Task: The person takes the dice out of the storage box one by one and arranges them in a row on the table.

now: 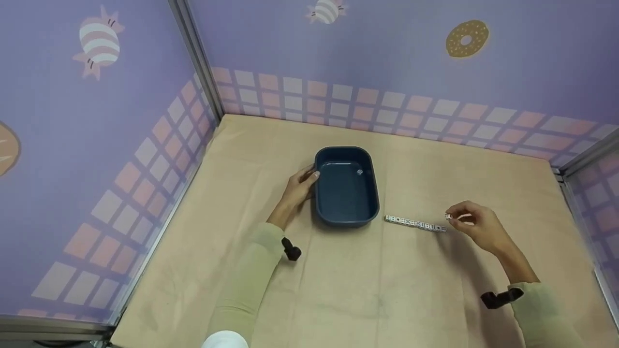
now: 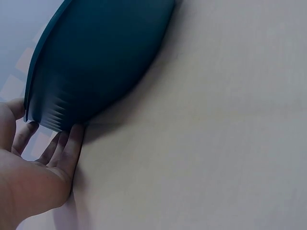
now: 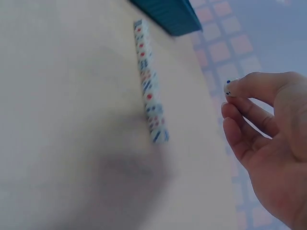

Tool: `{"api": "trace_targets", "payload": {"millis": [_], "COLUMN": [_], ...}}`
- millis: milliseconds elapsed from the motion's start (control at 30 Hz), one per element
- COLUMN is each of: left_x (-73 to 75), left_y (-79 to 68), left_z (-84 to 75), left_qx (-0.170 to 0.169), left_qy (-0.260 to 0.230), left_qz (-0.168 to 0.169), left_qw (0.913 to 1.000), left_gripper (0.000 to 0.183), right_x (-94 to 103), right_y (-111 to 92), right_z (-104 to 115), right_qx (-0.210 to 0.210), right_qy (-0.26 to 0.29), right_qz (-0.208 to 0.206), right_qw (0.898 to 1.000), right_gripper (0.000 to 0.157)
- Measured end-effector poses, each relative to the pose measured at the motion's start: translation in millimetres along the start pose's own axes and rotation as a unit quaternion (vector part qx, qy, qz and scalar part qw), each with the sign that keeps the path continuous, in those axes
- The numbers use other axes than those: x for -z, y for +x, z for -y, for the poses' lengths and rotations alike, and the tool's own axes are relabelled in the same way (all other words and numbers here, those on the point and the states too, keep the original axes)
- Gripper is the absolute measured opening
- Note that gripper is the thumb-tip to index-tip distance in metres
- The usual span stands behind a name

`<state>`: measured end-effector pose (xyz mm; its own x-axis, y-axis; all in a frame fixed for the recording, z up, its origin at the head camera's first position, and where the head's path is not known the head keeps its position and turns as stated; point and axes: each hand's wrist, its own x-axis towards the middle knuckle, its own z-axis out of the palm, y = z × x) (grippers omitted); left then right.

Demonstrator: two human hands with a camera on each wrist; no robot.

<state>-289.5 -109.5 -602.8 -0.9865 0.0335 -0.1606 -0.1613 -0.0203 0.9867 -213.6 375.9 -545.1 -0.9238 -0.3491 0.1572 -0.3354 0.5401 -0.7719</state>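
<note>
My left hand [image 1: 299, 187] holds the left side of a dark blue plastic bin [image 1: 346, 223]. In the left wrist view, the thumb lies at the rim and the other fingers [image 2: 72, 148] touch the outer wall. A single die [image 1: 360, 172] lies inside the bin. Between thumb and fingertips my right hand [image 1: 476, 223] pinches a white die [image 3: 230, 88] with blue dots, raised above the table. Just left of that hand, a straight row of dice [image 1: 415, 224] lies on the table, its left end close to the bin.
Beige cloth covers the table [image 1: 348, 290]. Purple printed walls [image 1: 387, 53] stand behind it and at both sides, with metal posts [image 1: 196, 53] at the corners. Black wrist cameras [image 1: 502, 297] sit on both sleeves.
</note>
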Motion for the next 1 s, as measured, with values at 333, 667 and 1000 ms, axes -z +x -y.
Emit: {"api": "trace_targets", "payload": {"millis": [333,667,1000], "left_x": [-0.8,-0.3,0.0], "left_y": [0.2,-1.9,-2.8], "left_z": [-1.2,1.0,0.0], "left_qx": [0.003,0.003,-0.008], "left_qy": [-0.001,-0.053,0.005], "left_qz": [0.001,0.015,-0.003], "left_qw": [1.0,0.9985,1.0], "left_gripper": [0.056,0.056,0.054], "right_x": [-12.4,-24.2,-29.2], "right_y": [-22,-31,-28], "right_z": [-33,-45,-48], "right_qx": [-0.059,-0.076,-0.077], "right_qy": [-0.071,-0.093,-0.099], "right_qz": [-0.029,-0.021,-0.02], "right_qw": [0.995,0.992,0.992], "right_gripper": [0.018,0.02,0.025]}}
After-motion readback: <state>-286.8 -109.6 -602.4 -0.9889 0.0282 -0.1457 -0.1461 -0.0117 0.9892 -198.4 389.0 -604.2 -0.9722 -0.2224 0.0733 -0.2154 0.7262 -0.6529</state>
